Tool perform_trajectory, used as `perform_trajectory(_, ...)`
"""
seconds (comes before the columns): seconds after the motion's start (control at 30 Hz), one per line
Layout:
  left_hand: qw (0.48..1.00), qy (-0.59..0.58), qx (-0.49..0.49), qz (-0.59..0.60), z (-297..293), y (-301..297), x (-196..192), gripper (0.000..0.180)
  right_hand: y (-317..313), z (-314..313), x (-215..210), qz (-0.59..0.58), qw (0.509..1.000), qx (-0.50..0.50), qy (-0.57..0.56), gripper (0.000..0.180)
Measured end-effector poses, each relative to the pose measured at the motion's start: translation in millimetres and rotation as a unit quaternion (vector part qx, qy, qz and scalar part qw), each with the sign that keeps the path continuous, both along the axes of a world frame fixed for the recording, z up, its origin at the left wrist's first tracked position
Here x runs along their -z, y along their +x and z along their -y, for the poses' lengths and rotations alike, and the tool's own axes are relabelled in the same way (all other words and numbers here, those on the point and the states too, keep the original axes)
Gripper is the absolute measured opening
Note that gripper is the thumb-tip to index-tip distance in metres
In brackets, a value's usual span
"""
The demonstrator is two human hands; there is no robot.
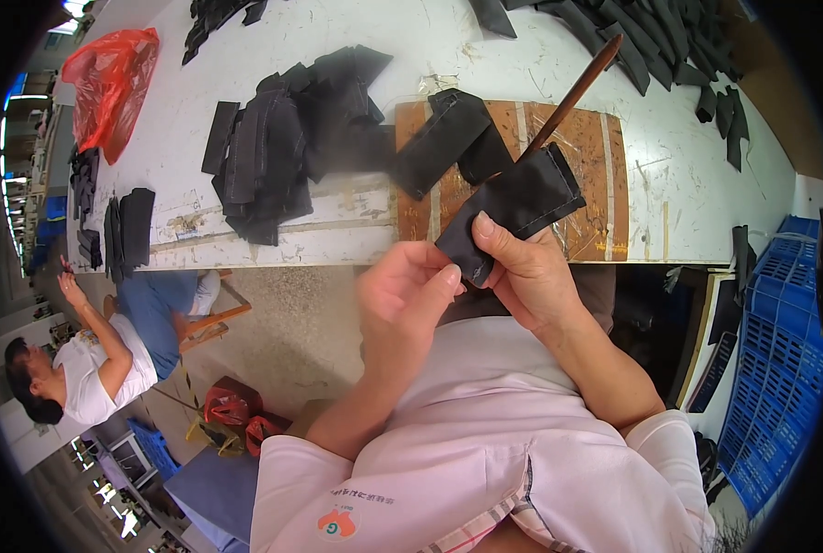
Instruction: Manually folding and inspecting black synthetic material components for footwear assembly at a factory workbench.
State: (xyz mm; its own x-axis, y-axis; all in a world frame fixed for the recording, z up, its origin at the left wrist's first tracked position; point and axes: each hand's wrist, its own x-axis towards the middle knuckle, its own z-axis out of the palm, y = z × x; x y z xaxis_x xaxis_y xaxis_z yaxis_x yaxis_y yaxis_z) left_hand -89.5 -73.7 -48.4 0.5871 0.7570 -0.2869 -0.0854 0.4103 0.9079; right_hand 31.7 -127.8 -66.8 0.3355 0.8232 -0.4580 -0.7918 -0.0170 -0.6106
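Observation:
My right hand [526,276] grips a small black fabric pouch [513,210] held above the table's near edge. A thin brown wooden stick [573,92] pokes out of the pouch's far end and slants up to the right. My left hand [404,300] pinches the pouch's near corner with thumb and fingers. Just beyond lies a brown wooden board [596,175] with two more black fabric pieces [448,138] on it.
A white table [356,230] bears a heap of black fabric pieces [287,138] at centre, more at the far right [651,37] and small stacks at the left [127,230]. A red plastic bag [107,83] lies far left. Blue crates [780,359] stand right. Another person [88,359] sits lower left.

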Motion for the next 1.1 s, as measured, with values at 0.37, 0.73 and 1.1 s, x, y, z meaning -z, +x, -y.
perform_trajectory(0.37,1.0,-0.007,0.003,0.0,-1,-2,0,0.011,0,0,1,-0.006,1.0,-0.018,0.001,0.017)
perform_trajectory(0.73,1.0,-0.015,-0.006,0.002,-3,-3,1,0.011,-2,-2,2,0.01,1.0,-0.019,-0.016,0.018)
perform_trajectory(1.1,0.995,0.074,-0.066,-0.021,-3,-1,0,0.008,6,0,-4,-0.026,0.996,-0.08,-0.017,0.017)
